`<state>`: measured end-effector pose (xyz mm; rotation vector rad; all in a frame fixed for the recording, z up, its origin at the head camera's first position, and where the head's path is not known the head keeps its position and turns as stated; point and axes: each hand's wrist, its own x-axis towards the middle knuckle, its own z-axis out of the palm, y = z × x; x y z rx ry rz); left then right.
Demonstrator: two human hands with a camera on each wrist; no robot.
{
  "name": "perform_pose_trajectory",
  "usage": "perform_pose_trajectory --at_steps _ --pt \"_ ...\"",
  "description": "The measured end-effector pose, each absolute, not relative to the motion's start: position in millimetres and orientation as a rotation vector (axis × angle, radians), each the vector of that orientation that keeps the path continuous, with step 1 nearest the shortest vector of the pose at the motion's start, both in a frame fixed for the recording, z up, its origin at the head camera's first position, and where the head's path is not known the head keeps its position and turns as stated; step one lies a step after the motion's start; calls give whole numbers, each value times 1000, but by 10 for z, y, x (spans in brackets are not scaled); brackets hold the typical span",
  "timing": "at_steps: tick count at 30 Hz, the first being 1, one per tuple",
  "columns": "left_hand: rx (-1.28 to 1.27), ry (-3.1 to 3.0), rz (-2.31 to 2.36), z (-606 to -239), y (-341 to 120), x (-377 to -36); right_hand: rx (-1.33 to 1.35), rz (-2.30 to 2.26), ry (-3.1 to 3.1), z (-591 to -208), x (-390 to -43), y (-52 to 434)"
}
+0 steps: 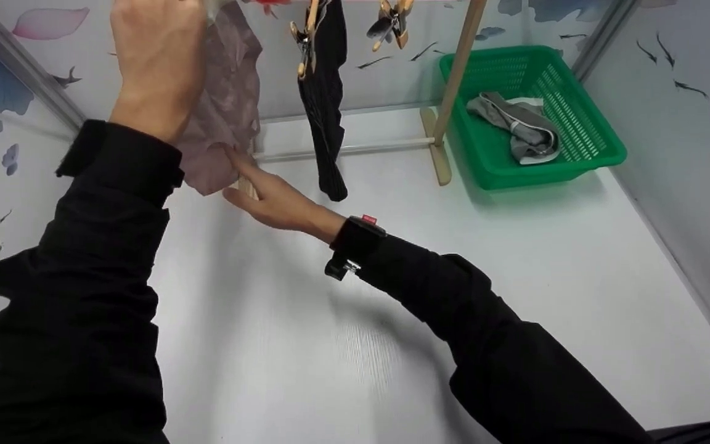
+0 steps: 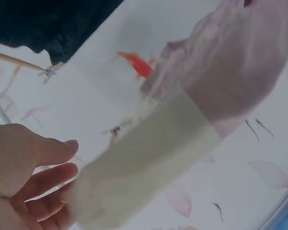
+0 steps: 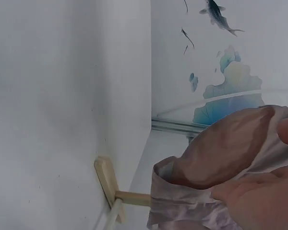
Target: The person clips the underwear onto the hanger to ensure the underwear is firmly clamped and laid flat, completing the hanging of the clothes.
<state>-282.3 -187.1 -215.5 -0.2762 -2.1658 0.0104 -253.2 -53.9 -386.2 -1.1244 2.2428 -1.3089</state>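
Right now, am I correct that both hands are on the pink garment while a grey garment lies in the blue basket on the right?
Not quite: the head view shows the basket is green, not blue. The grey garment does lie in it, and the left hand and right hand are on the pink garment.

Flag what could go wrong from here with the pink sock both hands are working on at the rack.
1. The left hand grips the pink sock at its top edge only; if that grip loosens, the sock could drop onto the white table.
2. The right hand touches the sock's lower end close to the wooden rack; a downward tug might tip or shift the rack.
3. The black sock hangs close by and might get knocked.
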Motion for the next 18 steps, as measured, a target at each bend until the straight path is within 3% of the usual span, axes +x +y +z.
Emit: perform_pose_trajectory --at_steps 11,18 --pt "-463 -2169 16 -2269 -1469 -2285 -1456 -853 2073 -3664 -2771 463" --pt "-632 -1957 -229 -2400 -1062 -1963 -1300 -738 1868 -3565 -2995 1171"
